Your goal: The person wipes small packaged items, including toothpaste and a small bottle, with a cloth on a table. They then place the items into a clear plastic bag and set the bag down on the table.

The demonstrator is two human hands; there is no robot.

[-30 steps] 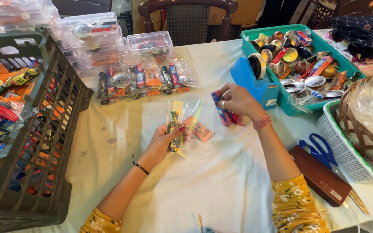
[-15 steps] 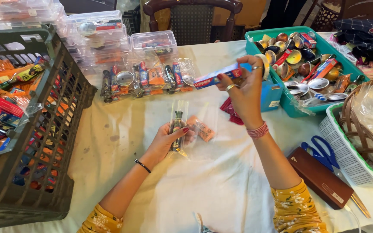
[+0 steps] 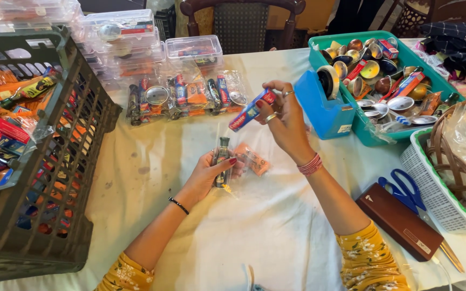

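My left hand (image 3: 210, 173) grips a clear plastic pouch (image 3: 232, 161) at the middle of the white cloth. Inside the pouch are a small dark bottle (image 3: 222, 157) and an orange sachet (image 3: 252, 159). My right hand (image 3: 284, 119) is raised just above and to the right of it, pinching a small red-and-blue toothpaste box (image 3: 252, 110) that slants down toward the pouch's mouth. The box is close to the pouch; I cannot tell whether it touches it.
A row of filled clear pouches (image 3: 184, 97) lies beyond the hands. A dark crate (image 3: 76, 161) of packets stands left, clear lidded boxes (image 3: 136, 37) behind. A teal tray (image 3: 370, 132) of small tins and a blue box (image 3: 324, 108) stand right, near blue scissors (image 3: 405, 191), a brown case (image 3: 400, 221) and a basket (image 3: 449, 161).
My right hand went up toward the teal tray with the toothpaste box and has come back down toward the pouch. My left hand kept hold of the pouch, shifting it slightly.
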